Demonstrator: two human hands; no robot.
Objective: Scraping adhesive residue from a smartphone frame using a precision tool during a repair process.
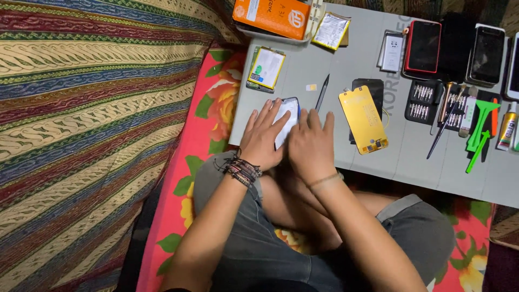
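Both my hands press flat on a phone [288,116] with a blue rim and a white sheet over it, lying at the near left corner of a low grey table [411,157]. My left hand [262,135], with dark cord bracelets at the wrist, covers the phone's left side. My right hand [312,146] covers its right and lower part. Most of the phone is hidden under the hands. A dark thin pry tool [322,93] and a yellow phone back panel [363,119] lie just right of the hands.
On the table lie an orange box [272,16], a yellow-edged battery [265,68], a foil packet [331,31], several phones [423,47], a screwdriver bit set [423,100], green plastic tools [480,132] and a glue tube [507,127]. A striped blanket [86,108] lies to the left.
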